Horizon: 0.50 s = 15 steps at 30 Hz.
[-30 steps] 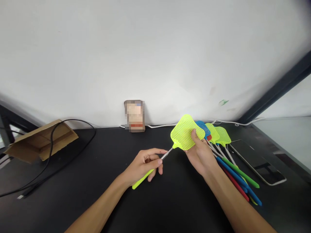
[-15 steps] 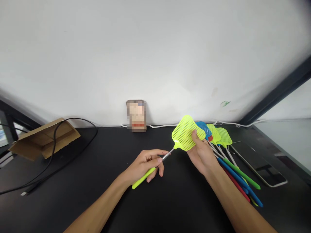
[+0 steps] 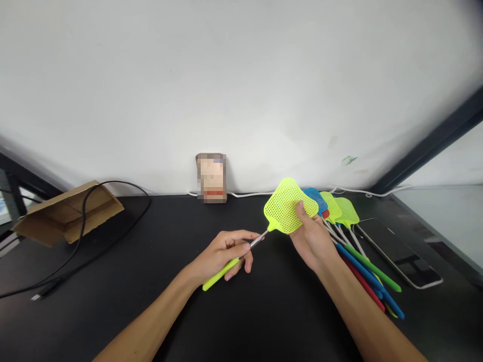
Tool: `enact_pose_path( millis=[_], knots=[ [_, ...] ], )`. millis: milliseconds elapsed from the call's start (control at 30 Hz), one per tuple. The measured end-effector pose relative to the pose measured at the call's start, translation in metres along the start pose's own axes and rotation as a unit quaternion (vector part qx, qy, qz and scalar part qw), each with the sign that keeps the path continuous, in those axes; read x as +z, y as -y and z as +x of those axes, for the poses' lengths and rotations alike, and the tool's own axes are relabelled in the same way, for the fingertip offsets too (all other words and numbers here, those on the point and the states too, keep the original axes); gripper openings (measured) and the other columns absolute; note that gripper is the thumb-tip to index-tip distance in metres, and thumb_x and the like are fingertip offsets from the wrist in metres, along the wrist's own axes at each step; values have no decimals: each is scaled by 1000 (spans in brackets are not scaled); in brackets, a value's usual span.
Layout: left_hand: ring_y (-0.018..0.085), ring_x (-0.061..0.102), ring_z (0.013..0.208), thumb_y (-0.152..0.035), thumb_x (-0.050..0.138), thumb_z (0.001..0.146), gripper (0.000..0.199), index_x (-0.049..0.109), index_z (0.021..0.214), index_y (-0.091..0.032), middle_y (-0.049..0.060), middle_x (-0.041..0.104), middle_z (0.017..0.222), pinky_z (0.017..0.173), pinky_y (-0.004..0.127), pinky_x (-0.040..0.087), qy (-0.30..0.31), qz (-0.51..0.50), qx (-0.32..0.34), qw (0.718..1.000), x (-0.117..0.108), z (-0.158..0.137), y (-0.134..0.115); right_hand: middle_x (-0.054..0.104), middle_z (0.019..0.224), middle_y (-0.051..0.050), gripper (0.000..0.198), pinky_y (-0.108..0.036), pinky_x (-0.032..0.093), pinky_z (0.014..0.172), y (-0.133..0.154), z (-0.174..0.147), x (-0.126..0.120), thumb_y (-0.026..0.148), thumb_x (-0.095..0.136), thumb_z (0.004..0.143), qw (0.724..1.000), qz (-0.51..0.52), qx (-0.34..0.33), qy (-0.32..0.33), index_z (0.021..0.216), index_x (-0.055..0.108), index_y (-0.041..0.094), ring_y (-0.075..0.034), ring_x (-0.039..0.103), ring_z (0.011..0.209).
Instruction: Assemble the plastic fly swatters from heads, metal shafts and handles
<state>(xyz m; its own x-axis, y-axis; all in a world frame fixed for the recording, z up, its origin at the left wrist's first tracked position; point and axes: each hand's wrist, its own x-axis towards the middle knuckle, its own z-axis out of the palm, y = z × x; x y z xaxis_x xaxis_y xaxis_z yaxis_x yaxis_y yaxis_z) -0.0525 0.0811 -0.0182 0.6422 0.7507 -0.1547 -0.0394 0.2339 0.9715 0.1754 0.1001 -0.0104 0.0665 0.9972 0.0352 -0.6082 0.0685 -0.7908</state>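
Both my hands hold one yellow-green fly swatter [image 3: 286, 206] above the black table. Its perforated paddle points up and right, and its metal shaft slopes down to a yellow-green grip at lower left. My left hand [image 3: 226, 254] pinches the shaft just above that grip between thumb and fingers. With the thumb on the front face and fingers behind, my right hand [image 3: 311, 236] grasps the paddle's right edge. Behind and beside my right wrist lie several other fly swatters [image 3: 346, 213] with blue, green, red and yellow-green parts; my forearm hides some of them.
A phone [image 3: 400, 254] lies at the right of the table [image 3: 241, 322]. At the left are an open cardboard box [image 3: 71, 211] and a black cable [image 3: 81, 231]. A blurred-out small box [image 3: 212, 178] leans on the wall, with a white cord [image 3: 252, 194] along its base.
The swatter and both hands have barely moved; the whole view has shifted slightly. My grip on the shaft and on the paddle is the same.
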Motion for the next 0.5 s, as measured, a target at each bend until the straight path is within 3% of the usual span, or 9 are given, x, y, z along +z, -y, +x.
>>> enact_pose_path(
  millis=[200, 333, 500],
  knots=[
    [3, 42, 36, -36, 59, 98, 40, 62, 132, -15, 0, 64, 66, 40, 17, 31, -5, 3, 4, 1000, -2, 0, 1, 74, 114, -1, 23, -34, 56, 74, -1, -2, 1, 39, 80, 84, 1000, -1, 13, 10, 103, 73, 28, -21, 68, 98],
    [2, 38, 37, -37, 54, 100, 39, 64, 131, -15, -4, 54, 59, 43, 18, 29, -11, 15, 12, 1000, -2, -1, 0, 73, 99, 0, 16, -27, 47, 55, -3, -5, 3, 39, 77, 86, 999, -5, 28, 26, 96, 71, 27, -18, 66, 87],
    [3, 39, 36, -43, 56, 99, 44, 66, 131, -15, -6, 47, 59, 38, 18, 25, -14, 10, -8, 1000, -2, -1, 1, 70, 93, 2, 12, -27, 50, 60, -7, -9, 7, 34, 76, 88, 999, 1, 22, 31, 95, 70, 27, -17, 66, 86]
  ],
)
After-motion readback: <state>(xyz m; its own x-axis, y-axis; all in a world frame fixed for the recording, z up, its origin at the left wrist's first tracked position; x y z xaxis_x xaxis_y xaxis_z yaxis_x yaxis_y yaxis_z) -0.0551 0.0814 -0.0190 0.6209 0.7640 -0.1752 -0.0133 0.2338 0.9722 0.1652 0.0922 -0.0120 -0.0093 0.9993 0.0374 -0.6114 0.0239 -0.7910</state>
